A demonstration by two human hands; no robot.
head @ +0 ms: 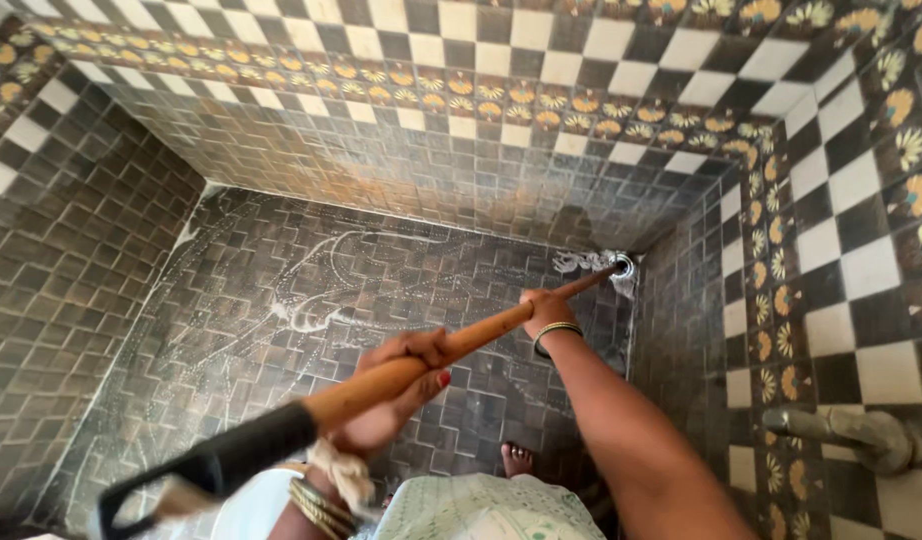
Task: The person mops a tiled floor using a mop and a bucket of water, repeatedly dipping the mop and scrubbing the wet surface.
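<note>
1. Head view, hands: my left hand [401, 385] is wrapped around the wooden handle [451, 350] low on the shaft, near the black grip end [221, 460]. My right hand [546, 305] is closed on the same handle further up, toward 1 o'clock. The split grip gives leverage: one hand steers, the other pushes.
2. The handle runs from 7 o'clock up to 1 o'clock. Its tip sits at the floor drain [621, 267] in the far right corner, so the working end is angled down into the lowest point of the floor.
3. Soapy white streaks [311, 300] arc across the dark tiled floor [181, 330] at 10–11 o'clock, with more foam gathered beside the drain.
4. My foot [518, 458] stands at 6 o'clock, back from the drain.
5. A metal tap fitting [861, 432] sticks out of the checkered wall [861, 200] at 3–4 o'clock.
6. Hard to make out: the tool head is too small and foam-covered to identify. The black grip end is blurred and runs out of frame at the lower left. My left wrist is partly covered by bangles [321, 508] and cloth [343, 472].
</note>
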